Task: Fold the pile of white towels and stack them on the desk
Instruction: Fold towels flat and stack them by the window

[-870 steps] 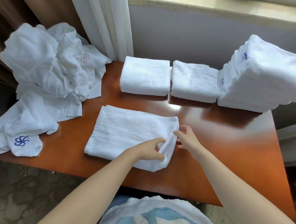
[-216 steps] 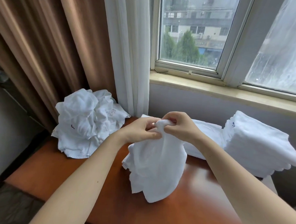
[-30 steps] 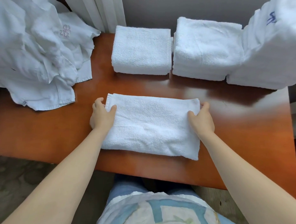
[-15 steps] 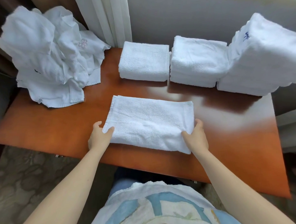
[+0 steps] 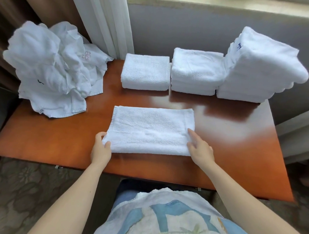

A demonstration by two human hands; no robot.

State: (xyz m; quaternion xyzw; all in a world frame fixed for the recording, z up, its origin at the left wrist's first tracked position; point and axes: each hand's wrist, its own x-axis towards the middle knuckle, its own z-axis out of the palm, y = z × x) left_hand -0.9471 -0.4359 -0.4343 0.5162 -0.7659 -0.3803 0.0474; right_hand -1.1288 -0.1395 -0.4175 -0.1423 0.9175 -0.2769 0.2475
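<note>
Pinching the towel [image 5: 150,129] with the left hand [image 5: 101,151], right hand [image 5: 201,149] lightly touching.

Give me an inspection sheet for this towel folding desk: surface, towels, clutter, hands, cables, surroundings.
Surface: glossy orange-brown desk, with a glare patch right of centre.
Job's things: half-folded towel flat at front centre; crumpled unfolded pile at back left; three folded stacks along the back: low stack, middle stack, tall stack at the right.
Clutter: nothing seen.
Grips: left hand pinches the towel's near-left corner; right hand rests fairly straight fingers on its near-right end.
Cables: nothing seen.
Surroundings: white curtain, window sill, patterned floor.
</note>
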